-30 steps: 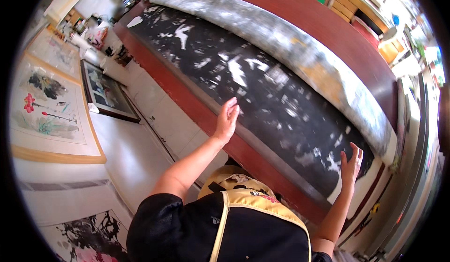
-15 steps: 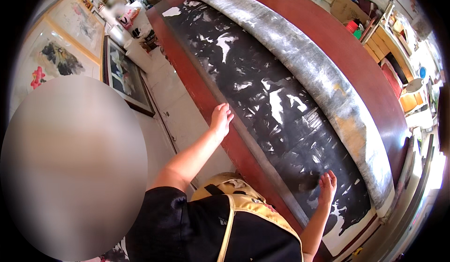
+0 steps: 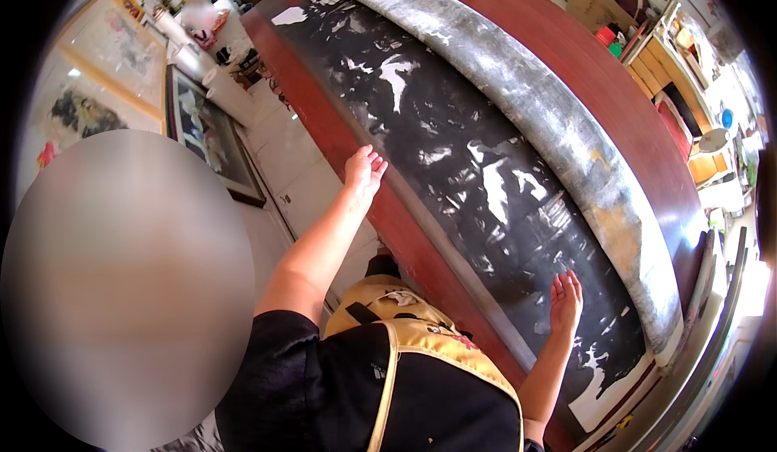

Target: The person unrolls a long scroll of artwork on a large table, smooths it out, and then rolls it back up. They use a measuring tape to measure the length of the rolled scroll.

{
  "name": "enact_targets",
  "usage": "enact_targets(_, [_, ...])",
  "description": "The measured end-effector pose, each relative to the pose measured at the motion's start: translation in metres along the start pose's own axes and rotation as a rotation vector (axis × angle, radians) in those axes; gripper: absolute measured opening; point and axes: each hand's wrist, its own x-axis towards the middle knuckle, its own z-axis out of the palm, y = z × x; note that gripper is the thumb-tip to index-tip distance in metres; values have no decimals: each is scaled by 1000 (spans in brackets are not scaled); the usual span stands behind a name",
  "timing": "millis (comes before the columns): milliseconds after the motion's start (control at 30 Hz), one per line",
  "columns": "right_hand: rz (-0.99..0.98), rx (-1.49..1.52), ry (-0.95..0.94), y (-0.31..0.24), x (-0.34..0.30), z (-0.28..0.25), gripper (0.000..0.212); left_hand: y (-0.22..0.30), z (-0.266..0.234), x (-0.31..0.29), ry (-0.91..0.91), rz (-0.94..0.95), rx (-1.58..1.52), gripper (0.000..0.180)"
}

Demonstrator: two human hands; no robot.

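Observation:
A long black sheet with ragged white patches [image 3: 453, 201] lies along the red table [image 3: 631, 112]. A mottled grey, white and tan length of material [image 3: 518, 72] is rolled or folded back along its far side. My left hand [image 3: 366, 169] hovers by the sheet's near edge, over the red rim, its fingers loosely stretched and holding nothing. My right hand [image 3: 566, 300] is above the near right part of the sheet, fingers extended upward and holding nothing visible. Whether either hand touches the surface, I cannot tell.
Framed pictures [image 3: 212, 132] and white paper rolls [image 3: 231, 96] stand to the left by the tiled floor [image 3: 283, 152]. Long boards or rolls [image 3: 712, 331] lean at the right. Wooden drawers [image 3: 660, 67] and a cardboard box [image 3: 597, 5] are beyond the table. A large blurred oval covers the lower left.
My left hand has shifted up and left along the table's near edge. My right hand has risen slightly, its fingers straighter. The view has shifted a little; the sheet looks the same.

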Motion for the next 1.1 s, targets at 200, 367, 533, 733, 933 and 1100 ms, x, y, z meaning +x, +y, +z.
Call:
enact_targets(200, [-6,164,106,14,34,102,47,56,-8,53,-49,-154,32,58])
enact_targets(367, [-13,474,164,25,92,165,56,74,4,67,-50,-331,144,64])
enact_targets(533, [6,658,237,24,146,204,55,84,18,76,-95,-466,270,45])
enact_targets(733, [-78,778,232,15,200,210,47,85,29,76,11,-384,335,51])
enact_targets(933, [26,784,365,-5,224,212,28,83,31,67,105,-307,286,64])
enact_targets(1100, [-149,853,273,-73,233,222,36,81,24,69,101,-315,281,48])
